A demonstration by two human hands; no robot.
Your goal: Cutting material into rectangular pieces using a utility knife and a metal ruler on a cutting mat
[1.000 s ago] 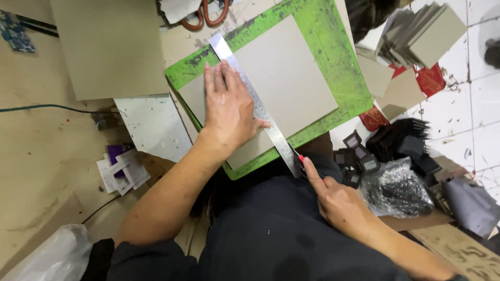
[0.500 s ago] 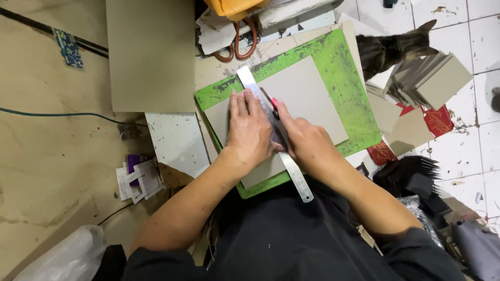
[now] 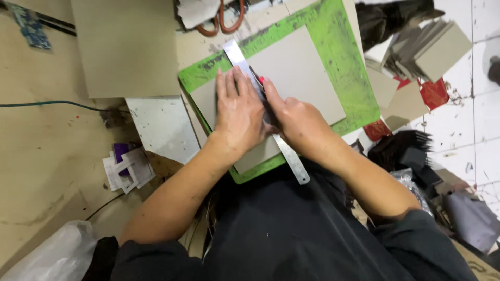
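On the scuffed green cutting mat (image 3: 344, 67), a smooth grey cardboard sheet (image 3: 302, 73) is lying flat beneath a long steel ruler (image 3: 289, 156). Left hand (image 3: 237, 112) is pressing flat, fingers spread, on ruler and sheet. Right hand (image 3: 294, 119), half a second ago farther up the ruler, is gripping a red-tipped cutter (image 3: 260, 83) against the ruler's edge.

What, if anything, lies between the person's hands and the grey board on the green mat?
Under the left hand, the metal ruler lies between part of the palm and the grey board on the green mat. The right hand sits against the ruler's edge; what its fingers grip is hidden.
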